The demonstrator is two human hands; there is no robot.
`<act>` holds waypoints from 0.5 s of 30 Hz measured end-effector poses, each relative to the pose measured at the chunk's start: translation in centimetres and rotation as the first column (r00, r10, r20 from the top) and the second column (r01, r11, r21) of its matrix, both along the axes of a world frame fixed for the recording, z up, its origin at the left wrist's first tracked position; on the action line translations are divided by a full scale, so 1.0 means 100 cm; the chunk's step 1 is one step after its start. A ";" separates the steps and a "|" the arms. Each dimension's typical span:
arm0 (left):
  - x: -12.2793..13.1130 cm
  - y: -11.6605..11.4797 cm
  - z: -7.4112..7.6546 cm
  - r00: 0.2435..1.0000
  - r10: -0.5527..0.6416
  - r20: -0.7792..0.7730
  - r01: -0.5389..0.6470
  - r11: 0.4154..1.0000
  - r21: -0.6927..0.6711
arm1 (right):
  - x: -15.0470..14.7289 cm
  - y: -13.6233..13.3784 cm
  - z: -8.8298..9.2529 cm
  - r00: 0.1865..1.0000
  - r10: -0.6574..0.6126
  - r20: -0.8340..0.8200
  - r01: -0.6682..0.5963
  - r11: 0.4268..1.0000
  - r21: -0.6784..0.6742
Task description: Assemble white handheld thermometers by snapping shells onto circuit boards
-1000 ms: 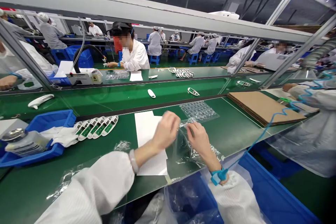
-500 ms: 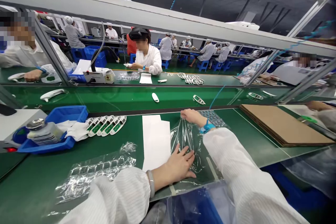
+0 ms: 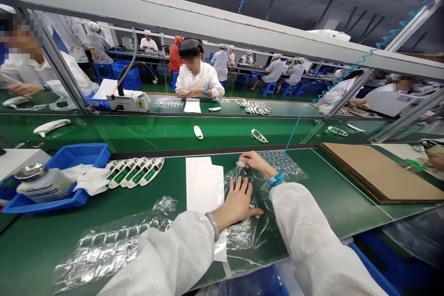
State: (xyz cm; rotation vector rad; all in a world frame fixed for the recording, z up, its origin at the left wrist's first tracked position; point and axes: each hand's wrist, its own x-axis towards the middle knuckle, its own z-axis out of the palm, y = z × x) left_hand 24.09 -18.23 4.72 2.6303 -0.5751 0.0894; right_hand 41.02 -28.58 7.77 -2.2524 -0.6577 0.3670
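Film, I judge, lies part flattened beneath my open left hand, the rest bunched where my right hand pinches it.

Green workbench

Clear plastic film: partly covered by the spread left hand, its far part pinched by the right hand. White sheets: laid at the film's left. White housings with green boards: ranked beside a blue tray. Cardboard: stacked at right.

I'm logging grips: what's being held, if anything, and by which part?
The right hand holds the clear plastic bag by its bunched far end; the left hand lies spread on it.
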 end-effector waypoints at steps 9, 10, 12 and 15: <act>-0.003 0.003 -0.013 0.999 -0.005 -0.038 0.005 1.000 0.009 | -0.026 -0.032 0.077 0.982 -0.157 -0.103 0.179 0.948 0.264; -0.002 0.002 -0.013 0.999 -0.003 -0.040 0.003 1.000 0.013 | -0.047 -0.040 0.085 0.985 -0.125 -0.120 0.152 0.957 0.248; -0.001 0.001 -0.012 0.999 0.005 -0.036 -0.004 1.000 0.019 | -0.102 -0.057 0.090 0.986 -0.005 -0.168 0.030 0.988 0.150; -0.001 0.000 -0.011 1.000 0.010 -0.028 -0.009 1.000 0.026 | -0.197 -0.081 0.071 0.944 0.056 -0.325 -0.046 0.998 0.039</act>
